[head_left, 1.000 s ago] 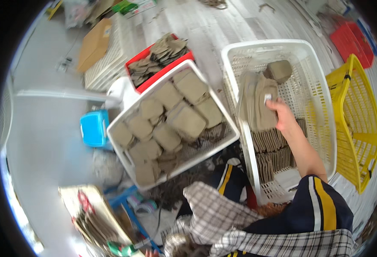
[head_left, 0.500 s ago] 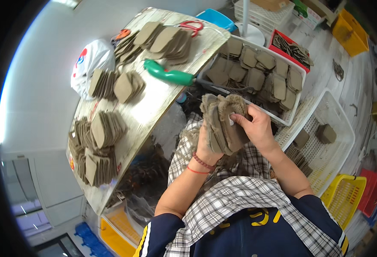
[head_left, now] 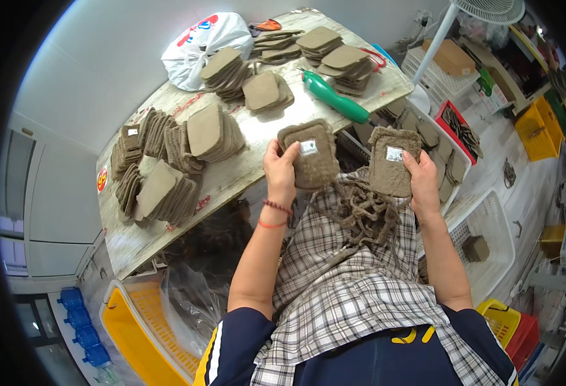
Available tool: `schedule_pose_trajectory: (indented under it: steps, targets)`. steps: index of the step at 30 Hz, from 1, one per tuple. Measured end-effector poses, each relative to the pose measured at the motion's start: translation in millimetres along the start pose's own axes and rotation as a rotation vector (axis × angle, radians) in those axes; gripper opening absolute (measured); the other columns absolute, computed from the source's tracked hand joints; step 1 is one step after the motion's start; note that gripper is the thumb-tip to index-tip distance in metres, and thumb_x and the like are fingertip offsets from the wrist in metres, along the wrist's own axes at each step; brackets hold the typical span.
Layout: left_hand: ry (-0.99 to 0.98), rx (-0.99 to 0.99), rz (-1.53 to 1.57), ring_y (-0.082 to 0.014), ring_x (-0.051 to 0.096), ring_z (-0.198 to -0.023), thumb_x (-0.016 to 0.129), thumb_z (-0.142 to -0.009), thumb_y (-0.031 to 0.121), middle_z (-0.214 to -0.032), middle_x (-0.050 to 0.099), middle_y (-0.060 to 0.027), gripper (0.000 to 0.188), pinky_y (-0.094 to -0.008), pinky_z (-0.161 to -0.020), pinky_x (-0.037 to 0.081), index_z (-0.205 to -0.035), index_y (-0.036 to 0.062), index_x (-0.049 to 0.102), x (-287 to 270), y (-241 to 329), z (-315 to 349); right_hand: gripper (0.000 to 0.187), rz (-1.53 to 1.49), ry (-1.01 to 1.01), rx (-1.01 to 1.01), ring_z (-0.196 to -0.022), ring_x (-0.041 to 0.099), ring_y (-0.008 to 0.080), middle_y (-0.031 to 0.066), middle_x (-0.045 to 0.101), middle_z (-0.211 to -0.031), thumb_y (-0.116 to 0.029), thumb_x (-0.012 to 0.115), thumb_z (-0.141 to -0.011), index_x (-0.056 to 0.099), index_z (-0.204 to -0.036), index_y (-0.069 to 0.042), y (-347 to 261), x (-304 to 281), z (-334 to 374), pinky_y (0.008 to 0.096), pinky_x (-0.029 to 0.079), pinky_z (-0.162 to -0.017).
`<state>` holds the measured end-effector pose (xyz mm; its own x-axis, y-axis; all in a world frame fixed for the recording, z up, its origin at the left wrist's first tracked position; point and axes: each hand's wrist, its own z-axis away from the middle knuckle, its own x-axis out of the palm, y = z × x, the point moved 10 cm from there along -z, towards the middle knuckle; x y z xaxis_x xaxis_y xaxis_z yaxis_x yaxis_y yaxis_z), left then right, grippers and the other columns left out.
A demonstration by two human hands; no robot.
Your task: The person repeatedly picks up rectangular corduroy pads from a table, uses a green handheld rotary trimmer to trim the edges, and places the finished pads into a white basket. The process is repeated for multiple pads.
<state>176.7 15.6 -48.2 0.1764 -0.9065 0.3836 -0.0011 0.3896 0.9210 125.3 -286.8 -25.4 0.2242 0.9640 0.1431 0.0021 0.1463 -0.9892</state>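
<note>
My left hand [head_left: 280, 170] is closed round a brown fuzzy fabric pad [head_left: 316, 166] with rounded corners, its thumb beside a small white label. A similar labelled fabric pad [head_left: 388, 177] is pinched by my right hand [head_left: 426, 183]. Both pads are held up side by side, apart from each other; whether either is more than one layer, I cannot tell. Below them, a tangle of brown fuzzy trimmings [head_left: 370, 215] lies on my checked apron [head_left: 334, 296]. A green handheld power tool [head_left: 335, 98] rests on the table [head_left: 231, 168] beyond my hands.
Several pad stacks [head_left: 212, 132] cover the table's left and far parts, near a white plastic bag [head_left: 207, 51] and red-handled scissors [head_left: 377, 59]. White crates [head_left: 498, 241] stand to the right. A yellow basket [head_left: 135, 334] sits at lower left, a fan [head_left: 489, 9] at far right.
The bundle of pads gripped in my left hand, with my right thumb on it, has been parted; each hand now holds a pad. My hands have moved apart, and the view has turned.
</note>
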Motion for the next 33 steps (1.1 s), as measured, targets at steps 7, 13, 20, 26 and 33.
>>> schedule_pose_trajectory:
  steps: [7,13,20,26,33]
  targets:
    - [0.01,-0.004,-0.208,-0.0132,0.059,-0.089,0.057,-0.086,-0.004,-0.101,0.065,-0.0065,0.031,-0.0266,-0.08,0.047,-0.116,-0.0034,0.058,-39.1,-6.8,-79.4,0.027,-0.093,-0.12,0.172,-0.092,0.06,0.0135,0.0085,0.063,-0.106,-0.013,0.056,-0.093,0.055,-0.115,0.004,28.5,69.0,-37.2,0.0291,0.049,-0.082]
    - [-0.027,0.076,-0.065,-0.0151,0.059,-0.098,0.048,-0.084,-0.013,-0.112,0.062,-0.0095,0.044,-0.0273,-0.088,0.048,-0.126,-0.0037,0.052,-29.5,-7.3,-79.1,0.028,-0.027,-0.225,0.127,-0.084,0.062,0.0156,0.0078,0.066,-0.094,-0.017,0.066,-0.086,0.062,-0.106,0.002,51.4,168.9,-75.1,0.0296,0.05,-0.076]
    - [-0.058,0.028,0.161,-0.0207,0.06,-0.104,0.033,-0.067,-0.024,-0.115,0.06,-0.0157,0.069,-0.0301,-0.09,0.05,-0.131,-0.0047,0.046,-30.6,-2.6,-67.5,0.047,0.416,-0.015,-0.112,-0.09,0.062,0.0299,0.0181,0.065,-0.099,-0.031,0.076,-0.073,0.064,-0.103,0.002,69.2,175.7,-88.5,0.0392,0.047,-0.081]
    - [0.188,0.076,0.097,-0.0146,0.063,-0.089,0.046,-0.079,-0.021,-0.102,0.065,-0.0116,0.047,-0.0263,-0.079,0.052,-0.123,-0.0042,0.053,-46.1,-15.4,-66.3,0.04,0.441,0.012,-0.003,-0.084,0.061,0.0256,0.0143,0.064,-0.095,-0.027,0.078,-0.073,0.065,-0.101,-0.001,73.6,174.2,-82.8,0.0344,0.048,-0.077]
    - [0.415,0.077,0.239,-0.0154,0.056,-0.09,0.056,-0.077,-0.019,-0.103,0.056,-0.0108,0.041,-0.0259,-0.081,0.049,-0.115,-0.0022,0.057,-67.6,-27.9,-69.4,0.027,-0.401,0.161,-0.035,-0.089,0.058,0.0151,0.0067,0.064,-0.104,-0.008,0.069,-0.084,0.058,-0.107,0.003,31.7,110.5,-74.5,0.0291,0.046,-0.081]
